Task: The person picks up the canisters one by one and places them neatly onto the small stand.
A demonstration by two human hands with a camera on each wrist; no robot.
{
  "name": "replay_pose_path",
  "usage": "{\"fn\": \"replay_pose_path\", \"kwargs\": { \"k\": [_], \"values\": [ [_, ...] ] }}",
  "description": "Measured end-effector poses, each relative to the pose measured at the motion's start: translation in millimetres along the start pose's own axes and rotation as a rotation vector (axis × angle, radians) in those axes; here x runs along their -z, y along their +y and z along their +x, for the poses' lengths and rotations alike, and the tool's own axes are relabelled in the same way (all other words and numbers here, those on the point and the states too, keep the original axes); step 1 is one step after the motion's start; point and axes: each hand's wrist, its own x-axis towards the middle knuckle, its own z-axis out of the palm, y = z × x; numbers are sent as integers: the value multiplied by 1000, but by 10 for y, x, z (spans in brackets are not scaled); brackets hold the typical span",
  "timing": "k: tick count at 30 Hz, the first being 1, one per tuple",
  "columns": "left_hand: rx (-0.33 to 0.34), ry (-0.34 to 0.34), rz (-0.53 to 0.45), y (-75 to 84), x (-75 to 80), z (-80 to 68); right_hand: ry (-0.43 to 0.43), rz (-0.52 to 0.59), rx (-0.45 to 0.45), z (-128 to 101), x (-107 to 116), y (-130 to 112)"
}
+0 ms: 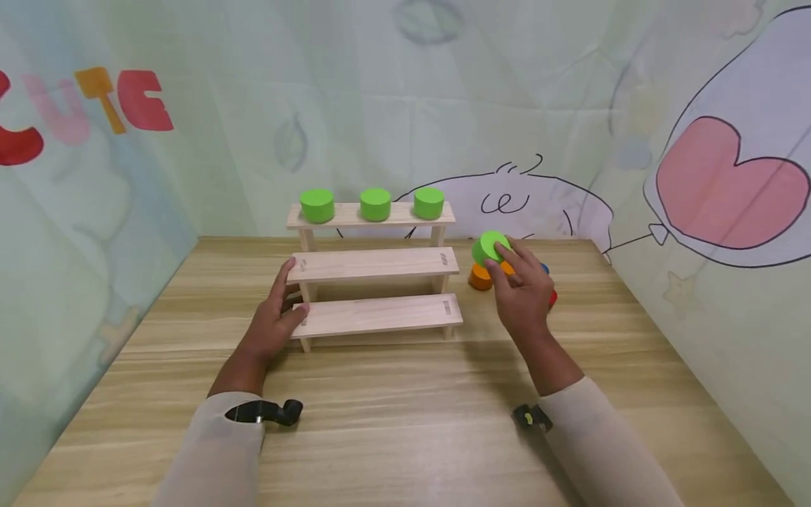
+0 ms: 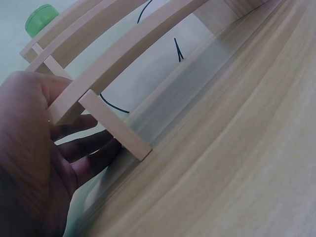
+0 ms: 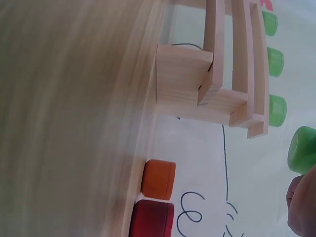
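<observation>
The right hand's (image 1: 522,292) fingers (image 1: 500,271) pinch a green disc (image 1: 490,247), lifted above the orange disc (image 1: 479,278) and red disc (image 3: 152,218) near the tabletop's (image 1: 393,408) far right edge. The left hand (image 1: 274,320), fingers straight, rests against the left end of the rack (image 1: 374,264), which stands toward the far edge with three green discs (image 1: 374,204) on its top step.

3 green cylinders (image 1: 375,204) are set in a row along the top step. An orange cylinder (image 1: 479,277) and a red cylinder (image 3: 152,218) are seen side by side on the wooden table (image 1: 393,422). "CUTE" lettering (image 1: 82,113) is printed on the backdrop.
</observation>
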Motion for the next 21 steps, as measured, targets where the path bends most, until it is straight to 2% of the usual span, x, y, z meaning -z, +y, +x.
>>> {"fn": "replay_pose_path", "kwargs": {
  "k": [4,9,21],
  "values": [
    [-11,-13,-6,-3,-15,16,-1,37,-5,-15,-12,-51],
    [13,-20,-15,4,-31,13,8,59,5,24,-65,-103],
    [35,-1,-8,-7,12,-1,-56,182,-58,331,-379,-442]
  ]
}}
